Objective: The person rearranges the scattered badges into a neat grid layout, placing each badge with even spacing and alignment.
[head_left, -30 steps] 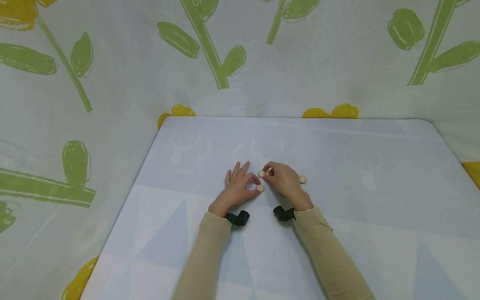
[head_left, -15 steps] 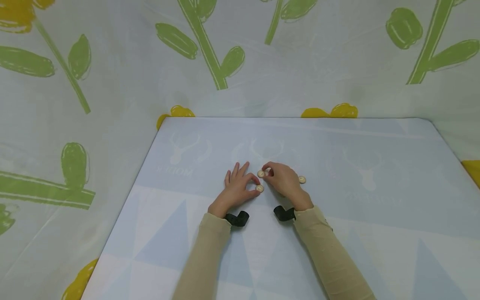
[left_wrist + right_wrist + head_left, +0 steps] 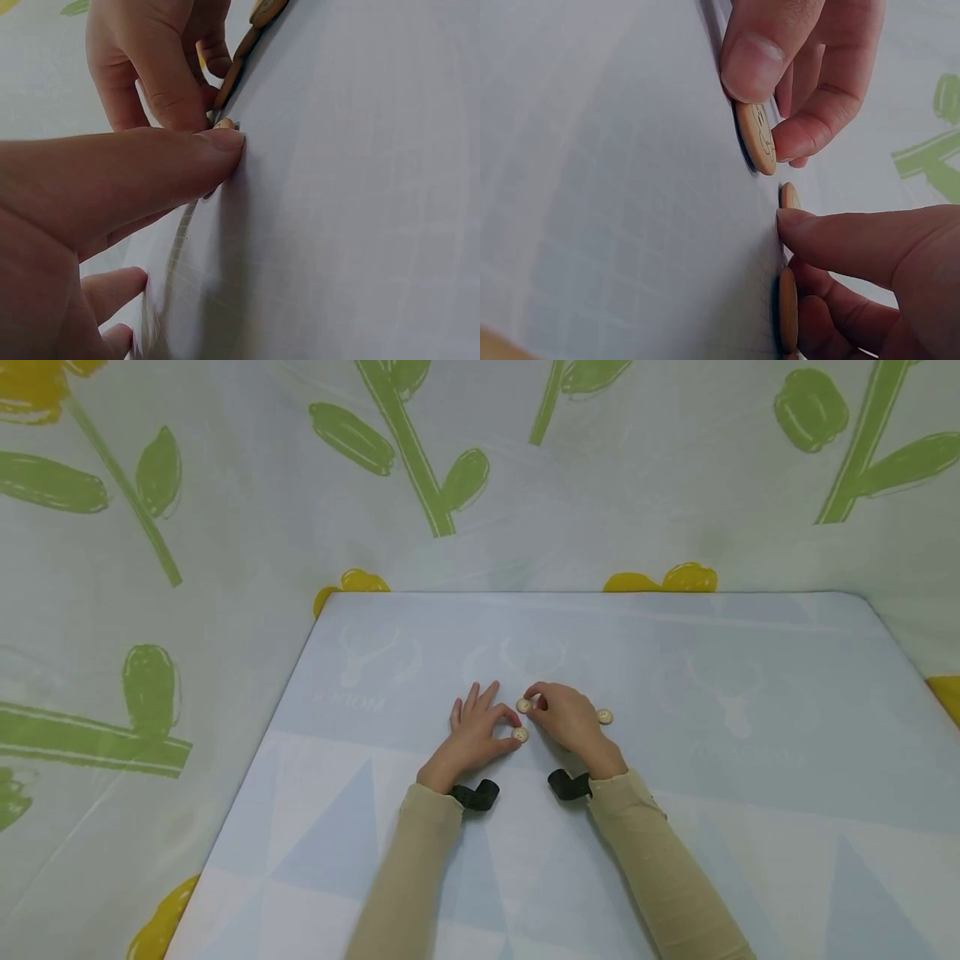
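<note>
Three small round wooden discs with dark drawn markings show on the table in the head view. My left hand (image 3: pixel 474 737) pinches the nearest disc (image 3: pixel 520 735) between thumb and forefinger, its other fingers spread over the tabletop. Just beyond, the thumb and forefinger of my right hand (image 3: pixel 567 718) pinch a second disc (image 3: pixel 524 705). A third disc (image 3: pixel 604 717) lies flat to the right of that hand. The right wrist view shows the left hand's disc (image 3: pixel 756 139) lying low at the surface, and another disc (image 3: pixel 788 309) close beside the right hand's curled fingers.
The table (image 3: pixel 750 652) has a pale blue and white cover with triangles and deer heads. Behind it and to the left hangs a light cloth (image 3: pixel 247 468) printed with green stems and yellow flowers. Black wrist cameras (image 3: pixel 477 796) sit at both cuffs.
</note>
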The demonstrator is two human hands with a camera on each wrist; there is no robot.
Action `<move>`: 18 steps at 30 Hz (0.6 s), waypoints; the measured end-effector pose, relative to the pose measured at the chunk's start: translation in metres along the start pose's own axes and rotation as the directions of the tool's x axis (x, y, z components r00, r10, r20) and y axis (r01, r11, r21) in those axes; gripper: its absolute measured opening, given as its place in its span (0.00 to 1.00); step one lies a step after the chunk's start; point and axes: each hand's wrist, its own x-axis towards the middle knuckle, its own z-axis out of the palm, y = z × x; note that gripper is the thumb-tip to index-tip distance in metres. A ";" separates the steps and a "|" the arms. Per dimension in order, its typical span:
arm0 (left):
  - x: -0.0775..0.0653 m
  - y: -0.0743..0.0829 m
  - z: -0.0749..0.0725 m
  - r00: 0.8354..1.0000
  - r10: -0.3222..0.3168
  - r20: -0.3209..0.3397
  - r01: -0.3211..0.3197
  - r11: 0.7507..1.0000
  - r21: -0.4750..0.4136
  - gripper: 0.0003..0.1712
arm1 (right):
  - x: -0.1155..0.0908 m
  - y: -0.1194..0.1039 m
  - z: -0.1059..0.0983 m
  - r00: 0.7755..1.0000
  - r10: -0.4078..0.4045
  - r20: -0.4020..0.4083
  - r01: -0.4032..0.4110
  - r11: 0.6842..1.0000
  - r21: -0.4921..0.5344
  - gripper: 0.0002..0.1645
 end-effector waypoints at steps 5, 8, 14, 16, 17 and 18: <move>0.001 0.000 0.001 1.000 -0.007 0.005 0.007 1.000 0.006 0.10 | 0.000 0.002 -0.001 1.000 0.019 0.007 -0.019 1.000 0.004 0.12; 0.001 0.000 0.001 1.000 -0.004 0.005 0.004 1.000 0.001 0.10 | 0.001 0.002 -0.001 1.000 0.022 0.014 -0.022 1.000 0.007 0.12; 0.001 0.000 0.000 1.000 -0.002 0.004 0.002 1.000 -0.009 0.10 | 0.001 0.004 -0.003 1.000 0.005 0.027 -0.005 1.000 0.030 0.14; 0.001 0.001 0.000 1.000 -0.004 0.005 0.004 1.000 0.000 0.10 | 0.002 0.006 -0.004 0.999 -0.002 0.035 0.001 0.999 0.048 0.16; 0.001 0.001 0.000 1.000 -0.005 0.005 0.005 1.000 0.004 0.10 | 0.002 0.007 -0.005 0.999 -0.004 0.037 0.002 0.998 0.057 0.17; 0.001 0.001 0.001 1.000 -0.005 0.006 0.005 1.000 0.008 0.10 | 0.003 0.009 -0.007 0.999 -0.008 0.038 0.005 0.998 0.066 0.18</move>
